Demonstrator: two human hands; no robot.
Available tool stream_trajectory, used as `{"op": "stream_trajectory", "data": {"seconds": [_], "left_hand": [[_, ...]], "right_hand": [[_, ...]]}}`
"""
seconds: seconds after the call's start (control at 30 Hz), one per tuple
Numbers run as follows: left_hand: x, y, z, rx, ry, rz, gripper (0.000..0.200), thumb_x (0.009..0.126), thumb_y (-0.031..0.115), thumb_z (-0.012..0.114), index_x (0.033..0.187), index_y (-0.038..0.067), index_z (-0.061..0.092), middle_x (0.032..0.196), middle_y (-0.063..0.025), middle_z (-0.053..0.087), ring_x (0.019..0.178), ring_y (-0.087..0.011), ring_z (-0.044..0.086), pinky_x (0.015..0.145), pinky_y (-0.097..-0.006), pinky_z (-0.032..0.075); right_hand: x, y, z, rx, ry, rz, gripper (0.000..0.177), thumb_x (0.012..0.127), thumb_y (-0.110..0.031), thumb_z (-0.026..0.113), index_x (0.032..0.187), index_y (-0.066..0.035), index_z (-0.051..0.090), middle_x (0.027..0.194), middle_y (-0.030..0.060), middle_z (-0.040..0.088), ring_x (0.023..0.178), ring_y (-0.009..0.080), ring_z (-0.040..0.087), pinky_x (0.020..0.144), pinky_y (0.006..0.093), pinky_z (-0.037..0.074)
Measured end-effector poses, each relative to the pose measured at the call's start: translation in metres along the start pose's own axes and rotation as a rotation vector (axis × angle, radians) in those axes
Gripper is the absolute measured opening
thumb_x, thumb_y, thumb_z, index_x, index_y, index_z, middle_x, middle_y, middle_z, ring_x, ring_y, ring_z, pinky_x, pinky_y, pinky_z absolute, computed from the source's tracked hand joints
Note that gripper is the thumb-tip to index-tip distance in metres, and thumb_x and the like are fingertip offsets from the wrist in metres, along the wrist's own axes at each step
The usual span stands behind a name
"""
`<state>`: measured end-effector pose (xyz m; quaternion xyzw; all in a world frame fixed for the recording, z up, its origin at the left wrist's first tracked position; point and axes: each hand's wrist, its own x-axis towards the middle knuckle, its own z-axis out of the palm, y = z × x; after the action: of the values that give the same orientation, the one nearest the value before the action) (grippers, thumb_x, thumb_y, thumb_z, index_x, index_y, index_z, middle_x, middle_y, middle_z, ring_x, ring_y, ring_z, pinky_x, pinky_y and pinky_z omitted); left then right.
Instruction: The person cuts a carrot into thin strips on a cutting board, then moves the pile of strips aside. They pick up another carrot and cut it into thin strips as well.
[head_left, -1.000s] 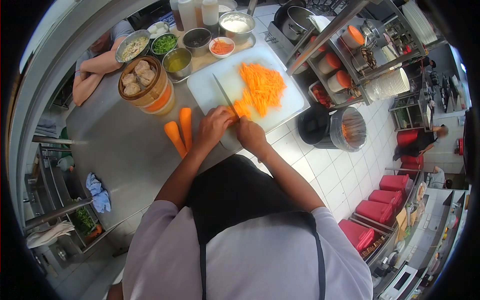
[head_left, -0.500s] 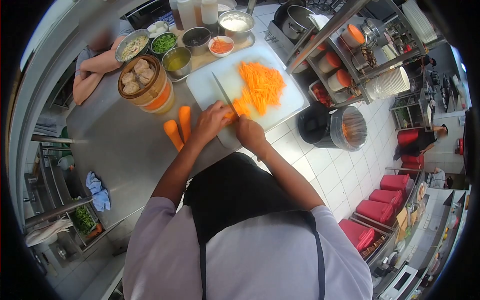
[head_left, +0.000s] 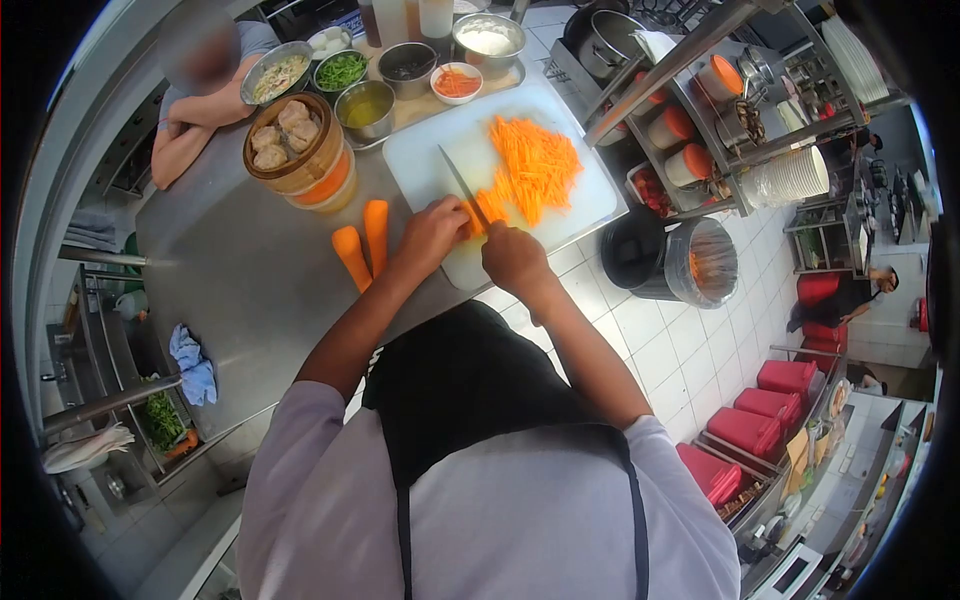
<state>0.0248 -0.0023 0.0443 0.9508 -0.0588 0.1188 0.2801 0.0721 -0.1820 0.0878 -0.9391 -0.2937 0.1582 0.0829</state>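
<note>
My right hand [head_left: 514, 258] is closed round the handle of a kitchen knife [head_left: 462, 184], whose blade points up and left across the white cutting board [head_left: 420, 160]. Just left of the blade, my left hand [head_left: 435, 234] presses a piece of carrot [head_left: 474, 217] to the board, its fingers curled close to the knife. Beyond the blade lies a pile of shredded carrot [head_left: 538, 168], with some strips right beside the knife. Two peeled carrots [head_left: 350, 254] rest on the steel table, left of my left forearm.
A bamboo steamer [head_left: 300, 150] with dumplings stands left of the board. Behind are bowls of chopped greens [head_left: 340, 71], yellow liquid [head_left: 366, 112] and carrot shreds [head_left: 457, 83]. Another person's folded arms [head_left: 190, 130] rest at the table's far left. A lined bin [head_left: 700, 262] stands at right.
Both hands stay at the carrot and knife, with only a slight shift in the cutting. The whole view has moved a little as my head turned.
</note>
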Motion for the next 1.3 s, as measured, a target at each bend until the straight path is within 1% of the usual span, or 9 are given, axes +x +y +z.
{"op": "stream_trajectory", "data": {"seconds": [0.17, 0.33, 0.47, 0.67, 0.8, 0.9, 1.03, 1.17, 1.3], "left_hand": [[0.002, -0.004, 0.006, -0.037, -0.003, 0.007, 0.014, 0.084, 0.010, 0.080, 0.095, 0.006, 0.072, 0.104, -0.0093, 0.064, 0.099, -0.0321, 0.069, 0.082, -0.0453, 0.058], [-0.001, 0.004, -0.001, -0.099, -0.045, -0.030, 0.013, 0.085, 0.010, 0.079, 0.096, 0.007, 0.073, 0.105, -0.0100, 0.064, 0.099, -0.0325, 0.069, 0.083, -0.0456, 0.058], [0.003, -0.002, -0.002, -0.056, -0.076, -0.004, 0.013, 0.085, 0.009, 0.078, 0.096, 0.007, 0.073, 0.106, -0.0106, 0.065, 0.100, -0.0328, 0.069, 0.084, -0.0456, 0.058], [0.003, -0.007, 0.006, -0.058, -0.050, -0.015, 0.015, 0.084, 0.008, 0.079, 0.098, 0.006, 0.073, 0.104, -0.0107, 0.065, 0.100, -0.0327, 0.069, 0.085, -0.0456, 0.058], [-0.002, -0.006, 0.005, -0.090, -0.031, 0.004, 0.017, 0.084, 0.008, 0.079, 0.100, 0.006, 0.074, 0.103, -0.0111, 0.064, 0.099, -0.0333, 0.069, 0.085, -0.0457, 0.058], [0.001, -0.003, 0.001, -0.103, -0.011, -0.001, 0.014, 0.085, 0.007, 0.077, 0.098, 0.006, 0.072, 0.103, -0.0117, 0.064, 0.100, -0.0341, 0.068, 0.085, -0.0464, 0.057], [0.001, -0.005, 0.001, -0.092, -0.021, -0.007, 0.009, 0.087, 0.007, 0.074, 0.095, 0.005, 0.070, 0.104, -0.0124, 0.063, 0.102, -0.0346, 0.067, 0.085, -0.0472, 0.056], [-0.002, -0.004, 0.001, -0.098, -0.029, -0.004, 0.016, 0.084, 0.006, 0.077, 0.100, 0.005, 0.074, 0.107, -0.0116, 0.067, 0.101, -0.0348, 0.069, 0.085, -0.0456, 0.057], [-0.004, -0.002, 0.004, -0.117, 0.036, 0.003, 0.017, 0.083, 0.006, 0.078, 0.100, 0.004, 0.072, 0.110, -0.0116, 0.069, 0.102, -0.0350, 0.069, 0.087, -0.0453, 0.057]], "right_hand": [[-0.012, 0.002, -0.004, -0.017, -0.005, -0.039, 0.017, 0.097, -0.012, 0.058, 0.102, 0.002, 0.063, 0.085, 0.0238, 0.076, 0.080, 0.0355, 0.079, 0.071, 0.0451, 0.063], [0.005, 0.009, 0.047, 0.092, 0.101, -0.005, 0.017, 0.097, -0.014, 0.059, 0.101, 0.002, 0.063, 0.082, 0.0247, 0.075, 0.078, 0.0384, 0.077, 0.070, 0.0476, 0.063], [0.018, 0.014, 0.032, 0.125, 0.040, -0.014, 0.019, 0.098, -0.014, 0.055, 0.107, 0.003, 0.059, 0.084, 0.0251, 0.073, 0.079, 0.0424, 0.074, 0.073, 0.0536, 0.060], [0.005, 0.008, 0.054, 0.147, 0.133, -0.005, 0.019, 0.099, -0.016, 0.056, 0.104, 0.002, 0.058, 0.079, 0.0252, 0.071, 0.078, 0.0424, 0.074, 0.072, 0.0544, 0.059], [0.019, 0.010, 0.043, 0.152, 0.067, 0.014, 0.020, 0.098, -0.016, 0.057, 0.105, 0.003, 0.059, 0.082, 0.0265, 0.072, 0.081, 0.0424, 0.074, 0.074, 0.0561, 0.058], [0.003, 0.012, 0.021, 0.110, 0.112, -0.088, 0.015, 0.096, -0.012, 0.058, 0.095, 0.001, 0.063, 0.079, 0.0234, 0.074, 0.072, 0.0397, 0.076, 0.065, 0.0498, 0.062], [-0.001, 0.002, 0.047, 0.113, 0.149, 0.000, 0.013, 0.096, -0.011, 0.057, 0.099, 0.001, 0.060, 0.081, 0.0232, 0.074, 0.075, 0.0386, 0.077, 0.068, 0.0474, 0.062], [0.020, 0.012, 0.061, 0.173, 0.086, -0.013, 0.020, 0.100, -0.017, 0.054, 0.105, 0.002, 0.058, 0.082, 0.0263, 0.072, 0.079, 0.0437, 0.074, 0.073, 0.0546, 0.059], [0.010, 0.007, 0.025, 0.113, 0.053, -0.040, 0.018, 0.099, -0.016, 0.056, 0.103, 0.001, 0.059, 0.082, 0.0255, 0.073, 0.077, 0.0418, 0.075, 0.071, 0.0520, 0.060]]}}
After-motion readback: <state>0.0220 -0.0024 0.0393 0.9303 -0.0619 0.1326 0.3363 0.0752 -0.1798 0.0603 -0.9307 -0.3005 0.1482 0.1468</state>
